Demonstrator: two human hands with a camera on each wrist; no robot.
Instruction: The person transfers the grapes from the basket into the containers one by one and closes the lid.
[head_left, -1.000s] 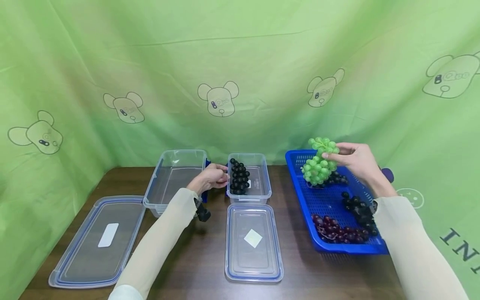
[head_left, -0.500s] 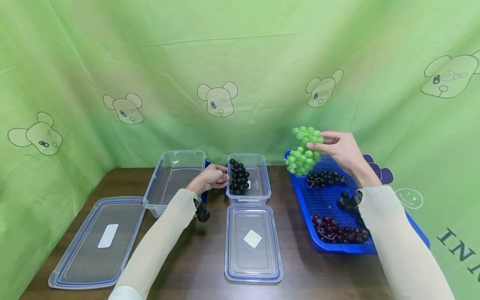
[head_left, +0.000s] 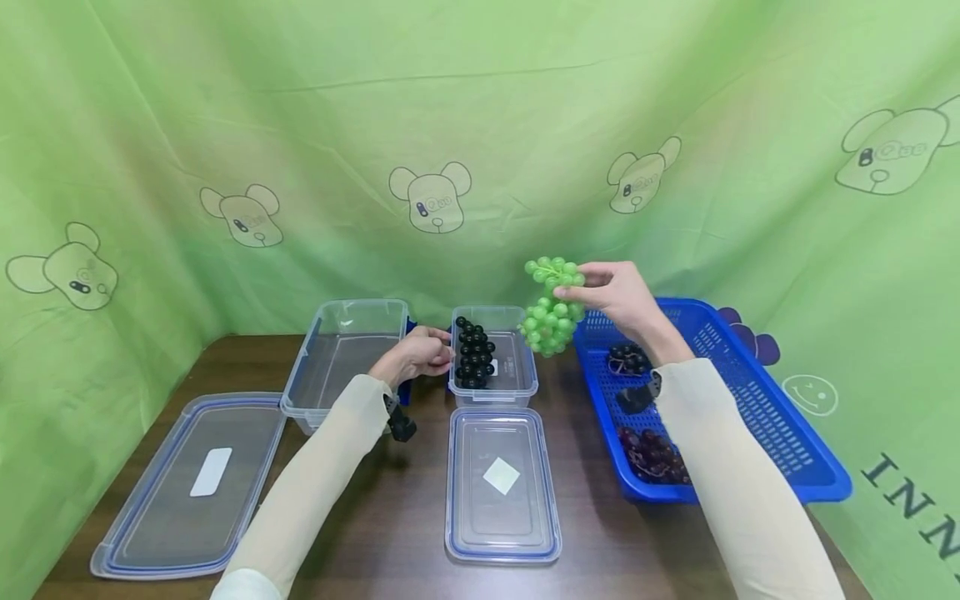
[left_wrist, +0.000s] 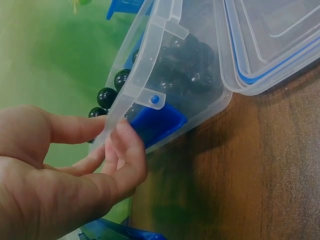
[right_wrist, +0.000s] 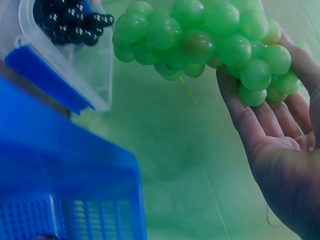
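Observation:
My right hand (head_left: 618,300) holds a bunch of green grapes (head_left: 553,312) up in the air between thumb and fingers, just right of the small clear container (head_left: 517,387). In the right wrist view the green grapes (right_wrist: 200,37) hang from the fingers, away from the blue basket. My left hand (head_left: 416,357) pinches the left rim of the small container, thumb at the inner side and fingers outside by the blue clip (left_wrist: 159,125). Inside that container, along its left wall, lies a bunch of black grapes (head_left: 474,354).
A blue basket (head_left: 813,454) at the right holds dark grapes (head_left: 628,358) and red grapes (head_left: 651,457), partly behind my right forearm. A larger clear container (head_left: 330,367) stands at the left. Two lids, a large one (head_left: 168,517) and a small one (head_left: 504,525), lie in front.
My right hand has lifted the green grapes out over the basket's left edge and carried them left toward the small container. The left hand keeps its place at the rim.

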